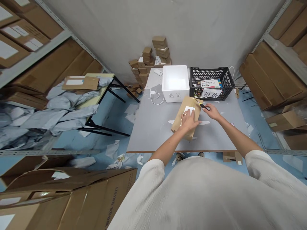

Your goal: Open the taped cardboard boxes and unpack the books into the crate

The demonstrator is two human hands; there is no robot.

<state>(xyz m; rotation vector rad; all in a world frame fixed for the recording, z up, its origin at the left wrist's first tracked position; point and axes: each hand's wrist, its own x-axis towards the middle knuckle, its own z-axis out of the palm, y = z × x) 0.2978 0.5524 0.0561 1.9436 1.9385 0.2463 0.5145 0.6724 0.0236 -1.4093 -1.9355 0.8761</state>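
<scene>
Fingers point(189, 113) of the left hand point(188, 122) lie spread across the top of a brown cardboard box point(180, 119), pressing down flat, with the thumb stretched out toward the right. Just past those fingertips, a white label point(191, 108) shows in part. Fingers of the right hand point(212, 111) are closed around a black-and-yellow cutter point(205, 106), ahead and to the right of the left fingers; its tip points at the box's far end, and whether it touches I cannot tell. The box lies aslant on a grey desk point(153, 127), directly under the left fingers.

Ahead of the left fingers stands a white foam box point(176, 99) with handwriting on its near side. Just beside it, ahead of the right fingers, a black crate point(224, 95) holds a book point(211, 83) and bears a paper sign point(211, 93). Ahead and left of the left fingers runs a white cable point(157, 104).

Well to the left of both hands' fingers, grey parcels point(68, 99) cover much of a second desk point(92, 99). Farther ahead, small cartons point(146, 60) are stacked by the wall point(203, 38).
</scene>
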